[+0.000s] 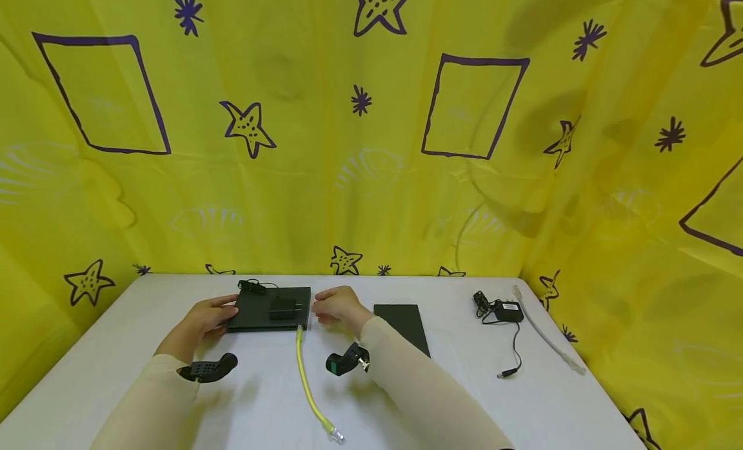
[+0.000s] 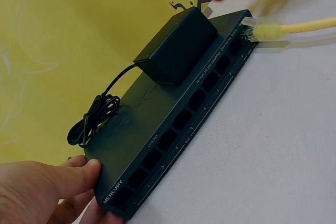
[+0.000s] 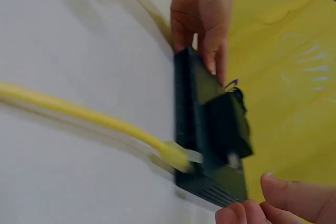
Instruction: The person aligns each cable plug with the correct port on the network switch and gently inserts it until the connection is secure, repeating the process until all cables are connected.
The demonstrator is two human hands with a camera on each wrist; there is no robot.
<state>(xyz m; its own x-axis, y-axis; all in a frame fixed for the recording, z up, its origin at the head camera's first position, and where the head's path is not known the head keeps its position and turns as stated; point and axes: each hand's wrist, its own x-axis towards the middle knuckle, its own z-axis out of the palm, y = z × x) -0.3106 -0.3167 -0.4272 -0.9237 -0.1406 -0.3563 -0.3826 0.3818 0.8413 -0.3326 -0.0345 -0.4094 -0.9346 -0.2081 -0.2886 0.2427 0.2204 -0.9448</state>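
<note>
A black MERCURY Ethernet switch (image 1: 252, 316) lies toward the left of the table, its row of ports facing the near side. My left hand (image 1: 203, 319) grips its left end, thumb on top and fingers underneath in the left wrist view. On the switch rests a black power adapter (image 2: 170, 51) with its cord bundled (image 2: 94, 119). A yellow network cable (image 1: 304, 372) is plugged into the rightmost port, its other clear connector lying on the table. Beside the switch's right end is my right hand (image 1: 342, 308), fingers loosely bent and holding nothing; whether they touch the switch is unclear.
Right of my right hand lies a flat black rectangular object (image 1: 403, 324), partly behind the forearm. Farther right are another power adapter (image 1: 508, 311) with its cord and a pale grey cable (image 1: 545, 334) along the table's edge. A yellow patterned curtain (image 1: 302, 179) hangs behind.
</note>
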